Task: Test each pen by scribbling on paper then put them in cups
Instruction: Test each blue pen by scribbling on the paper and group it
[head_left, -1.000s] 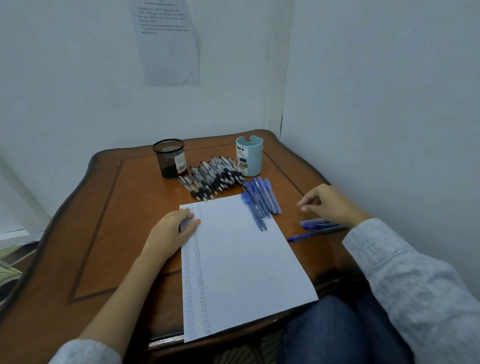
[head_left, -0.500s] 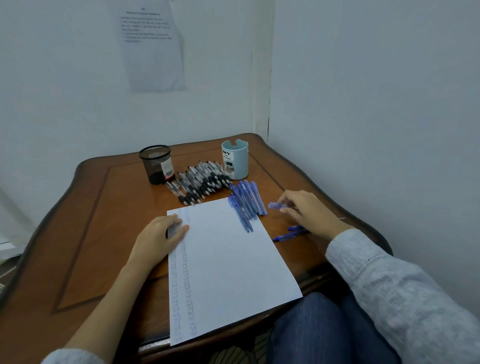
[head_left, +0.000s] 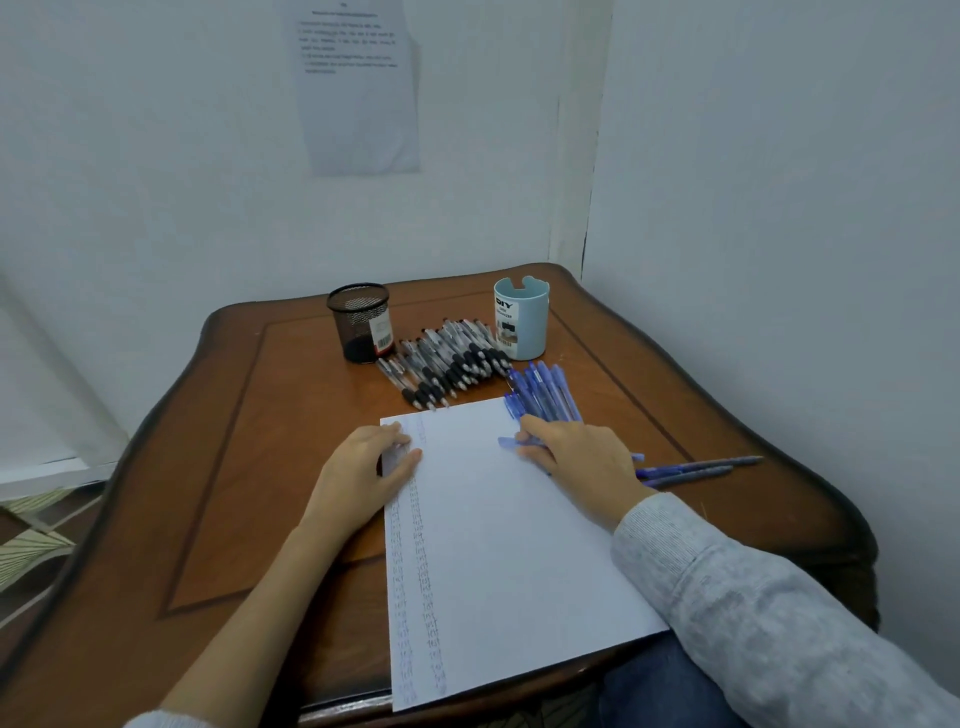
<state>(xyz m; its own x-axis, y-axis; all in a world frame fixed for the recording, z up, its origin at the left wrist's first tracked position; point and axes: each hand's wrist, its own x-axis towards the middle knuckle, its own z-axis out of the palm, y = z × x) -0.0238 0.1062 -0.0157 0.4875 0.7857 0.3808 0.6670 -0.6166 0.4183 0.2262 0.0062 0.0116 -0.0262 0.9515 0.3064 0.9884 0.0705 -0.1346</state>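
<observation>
A white sheet of paper (head_left: 498, 540) lies on the wooden table (head_left: 291, 447), with columns of scribbles down its left side. My left hand (head_left: 363, 467) presses flat on the paper's top left corner. My right hand (head_left: 576, 457) holds a blue pen (head_left: 511, 442) over the paper's upper right part, its tip pointing left. Behind the paper lie a heap of black pens (head_left: 447, 364) and a row of blue pens (head_left: 543, 392). A black mesh cup (head_left: 358, 322) and a light blue cup (head_left: 521, 318) stand at the back.
Two or three more blue pens (head_left: 696, 467) lie to the right of my right hand. White walls close the table in at the back and right. A printed sheet (head_left: 358, 88) hangs on the back wall. My knees show under the table's near edge.
My right hand took a blue pen from the right side and carried it left onto the paper. The left hand stayed on the paper's corner. The camera tilted up a little.
</observation>
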